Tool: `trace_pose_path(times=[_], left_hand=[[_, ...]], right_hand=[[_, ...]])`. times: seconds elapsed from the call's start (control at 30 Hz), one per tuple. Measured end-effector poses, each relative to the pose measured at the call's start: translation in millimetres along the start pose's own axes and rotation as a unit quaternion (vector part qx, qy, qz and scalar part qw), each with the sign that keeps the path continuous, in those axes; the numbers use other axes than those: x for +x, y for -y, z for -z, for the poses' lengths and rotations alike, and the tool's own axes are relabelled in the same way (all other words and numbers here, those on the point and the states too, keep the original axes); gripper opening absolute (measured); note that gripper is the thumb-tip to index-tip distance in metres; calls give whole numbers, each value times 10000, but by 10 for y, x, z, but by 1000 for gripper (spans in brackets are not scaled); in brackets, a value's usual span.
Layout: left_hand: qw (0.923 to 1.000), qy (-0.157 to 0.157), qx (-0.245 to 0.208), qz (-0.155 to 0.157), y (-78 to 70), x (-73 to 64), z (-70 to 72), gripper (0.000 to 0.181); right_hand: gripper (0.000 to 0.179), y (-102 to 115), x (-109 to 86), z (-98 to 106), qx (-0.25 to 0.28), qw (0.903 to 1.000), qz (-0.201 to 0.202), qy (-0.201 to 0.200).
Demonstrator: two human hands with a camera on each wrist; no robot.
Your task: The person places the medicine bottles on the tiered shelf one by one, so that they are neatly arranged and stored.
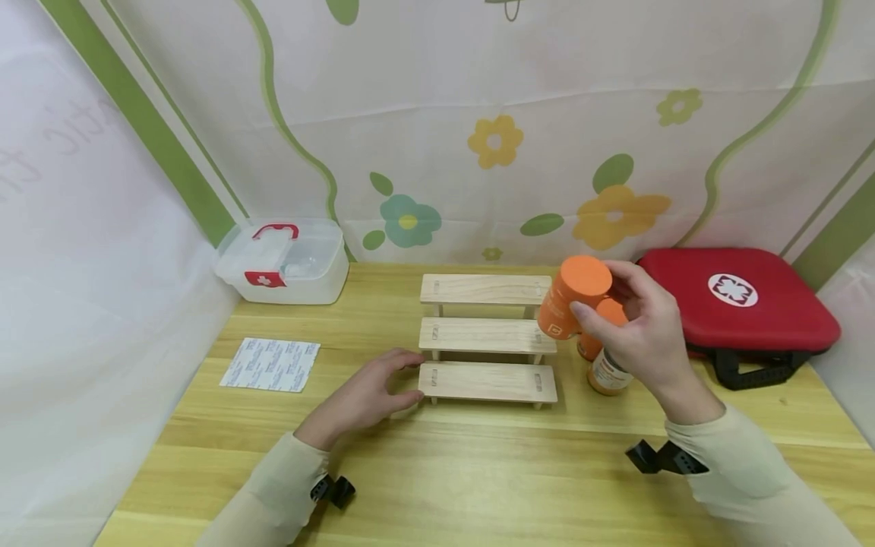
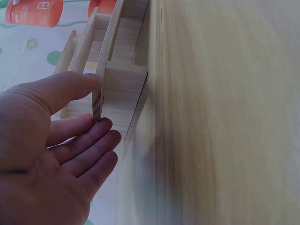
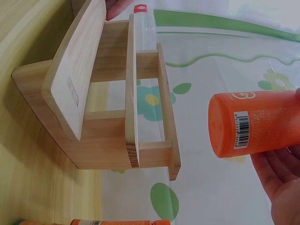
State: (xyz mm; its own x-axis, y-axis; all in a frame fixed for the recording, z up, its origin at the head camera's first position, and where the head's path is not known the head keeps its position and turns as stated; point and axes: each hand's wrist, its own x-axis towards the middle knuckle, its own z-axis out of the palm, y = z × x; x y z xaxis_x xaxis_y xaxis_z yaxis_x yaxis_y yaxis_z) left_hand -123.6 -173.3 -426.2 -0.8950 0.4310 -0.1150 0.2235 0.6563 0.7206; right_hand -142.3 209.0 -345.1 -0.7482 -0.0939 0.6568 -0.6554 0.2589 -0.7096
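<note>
My right hand (image 1: 645,330) holds an orange bottle (image 1: 573,300) with an orange cap in the air, just beyond the right end of a three-step wooden rack (image 1: 487,334). In the right wrist view, the bottle's base and a barcode label (image 3: 242,130) face the camera. My left hand (image 1: 369,395) pinches the left end of the rack's lowest step, thumb at the front corner and index finger at the back one. Its other fingers (image 2: 101,166) extend loosely beside that end. Below my right hand stand another orange bottle (image 1: 613,311) and a bottle with a pale label (image 1: 608,374), both partly hidden.
A red first-aid case (image 1: 683,304) with a black handle lies at the right. On the left are a clear plastic box (image 1: 321,281) with a red handle and a white printed packet (image 1: 270,365). A flowered cloth (image 1: 424,137) hangs behind the wooden table (image 1: 444,486).
</note>
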Motion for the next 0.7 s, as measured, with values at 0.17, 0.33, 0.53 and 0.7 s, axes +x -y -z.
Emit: trace_pose_path(times=[0.17,0.33,0.53,0.7], left_hand=[[10000,-8,42,-28,-4,-3,3,58],[10000,-9,41,18,-6,3,1,58],[10000,-6,4,51,-10,4,-1,58],[10000,16,-23,39,-12,-4,-4,58]], right_hand=[[58,-15,27,-61,204,9997,133,-41],[59,-15,40,-105,380,9992,123,29],[58,-6,67,-148,273,9996,-51,90],[58,4,88,-187,150,9993,-310,171]])
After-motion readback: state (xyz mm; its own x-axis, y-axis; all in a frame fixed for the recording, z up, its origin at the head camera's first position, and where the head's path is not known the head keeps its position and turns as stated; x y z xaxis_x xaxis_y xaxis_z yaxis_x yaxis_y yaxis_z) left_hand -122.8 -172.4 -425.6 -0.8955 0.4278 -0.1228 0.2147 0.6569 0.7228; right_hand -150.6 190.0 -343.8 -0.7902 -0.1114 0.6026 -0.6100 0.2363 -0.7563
